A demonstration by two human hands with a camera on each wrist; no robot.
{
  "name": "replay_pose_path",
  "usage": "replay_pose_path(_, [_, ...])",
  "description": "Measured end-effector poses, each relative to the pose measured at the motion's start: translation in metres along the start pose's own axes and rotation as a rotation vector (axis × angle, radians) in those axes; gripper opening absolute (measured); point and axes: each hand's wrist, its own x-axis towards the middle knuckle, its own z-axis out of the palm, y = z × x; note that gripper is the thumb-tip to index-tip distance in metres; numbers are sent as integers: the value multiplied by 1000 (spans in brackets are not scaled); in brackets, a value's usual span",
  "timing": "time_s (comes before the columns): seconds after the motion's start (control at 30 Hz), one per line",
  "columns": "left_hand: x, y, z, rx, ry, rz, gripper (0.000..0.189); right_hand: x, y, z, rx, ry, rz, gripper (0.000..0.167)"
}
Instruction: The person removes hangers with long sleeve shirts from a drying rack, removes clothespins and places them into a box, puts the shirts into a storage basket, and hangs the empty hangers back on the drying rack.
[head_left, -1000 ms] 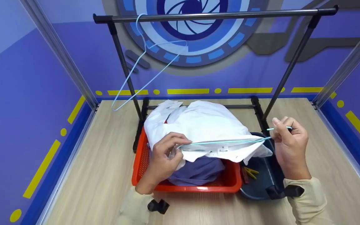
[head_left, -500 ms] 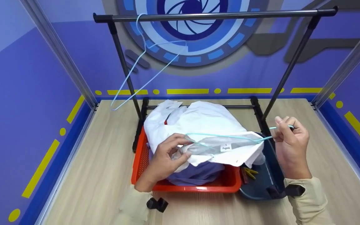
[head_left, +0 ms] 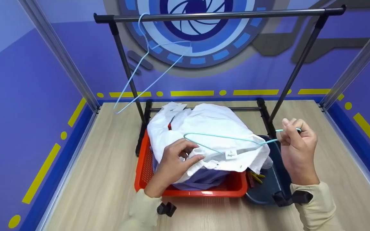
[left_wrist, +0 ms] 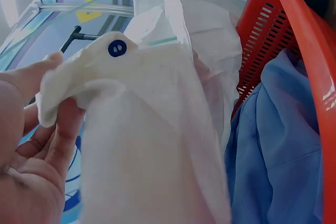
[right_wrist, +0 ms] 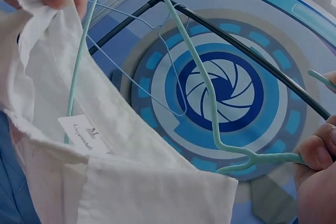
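Note:
My left hand pinches the collar edge of a white shirt, beside a dark blue button. The shirt lies heaped over a red basket, its neck opening facing me with a white label inside. On the right, the curled fingers of my right hand grip the hook of a mint-green wire hanger. One arm of this hanger lies outside the neck, its looped end just above my left fingers. The lower wire runs into the opening near the label; the other arm is hidden in the shirt.
Behind stands a black clothes rack with a light blue hanger on its bar. Blue-purple cloth lies in the basket under the shirt. A dark bin at right holds yellow and red clothes pegs.
The hanger's left end has come away from my left hand and up out of the neck opening. My left hand has shifted slightly right along the collar. The right hand has barely moved.

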Motion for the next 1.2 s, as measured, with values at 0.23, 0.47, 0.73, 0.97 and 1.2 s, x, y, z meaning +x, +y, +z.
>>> replay_pose_path(0.23, [3, 1, 7, 150, 19, 31, 22, 1, -7, 3, 82, 13, 19, 32])
replay_pose_path(0.47, [3, -1, 9, 198, 4, 45, 16, 4, -10, 3, 176, 71, 1, 30])
replay_pose_path(0.73, [1, -4, 11, 225, -39, 16, 14, 9, -14, 8, 207, 79, -39, 32])
replay_pose_path(0.97, [0, -6, 12, 246, -60, -6, 13, 15, -20, 12, 233, 154, -61, 33])
replay_pose_path(1.2, [-1, -7, 13, 268, -78, -26, 12, 23, -28, 14, 215, 278, -99, 34])
